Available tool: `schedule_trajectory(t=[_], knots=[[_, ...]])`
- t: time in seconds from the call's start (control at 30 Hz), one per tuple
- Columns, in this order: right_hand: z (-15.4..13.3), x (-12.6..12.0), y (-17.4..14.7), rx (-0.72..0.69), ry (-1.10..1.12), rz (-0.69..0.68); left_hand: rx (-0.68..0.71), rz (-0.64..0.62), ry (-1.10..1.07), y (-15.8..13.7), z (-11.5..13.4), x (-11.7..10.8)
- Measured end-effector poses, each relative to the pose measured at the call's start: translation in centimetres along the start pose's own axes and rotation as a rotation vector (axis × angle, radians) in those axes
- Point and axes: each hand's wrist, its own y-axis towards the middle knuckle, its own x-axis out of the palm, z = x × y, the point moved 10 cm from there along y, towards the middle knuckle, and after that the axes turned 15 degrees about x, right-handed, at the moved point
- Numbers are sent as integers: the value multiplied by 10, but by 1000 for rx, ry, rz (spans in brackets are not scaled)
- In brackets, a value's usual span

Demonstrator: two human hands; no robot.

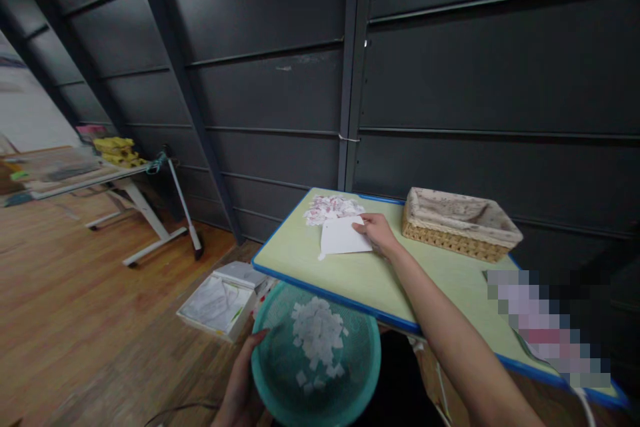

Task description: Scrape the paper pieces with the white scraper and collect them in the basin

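My right hand (376, 232) pinches the right edge of a white card (343, 237) over the table. Just behind the card lies a heap of small paper scraps (330, 207), white with reddish marks. One small white scrap (321, 257) shows at the card's lower left corner. With my left hand (246, 373) I grip the left rim of a green mesh basket (367, 373), which is below the table's front edge. A pile of small white paper pieces (317, 330) rests in it.
The pale green table (290, 247) has a blue edge. On it stand a lined wicker basket (455, 233) and a blurred-out item (545, 327) at right. An open white box (220, 307) sits on the floor. Another table (100, 177) and a broom (185, 207) are at left.
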Motion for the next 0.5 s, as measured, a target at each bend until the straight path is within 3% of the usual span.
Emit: schedule_trajectory(t=[0.17,0.5], knots=[[4,7,-2,88,192,-98,11,-8,-11,4,-2,-1],[-1,15,-10,112,199,-160,7,-4,4,5,-4,-5]])
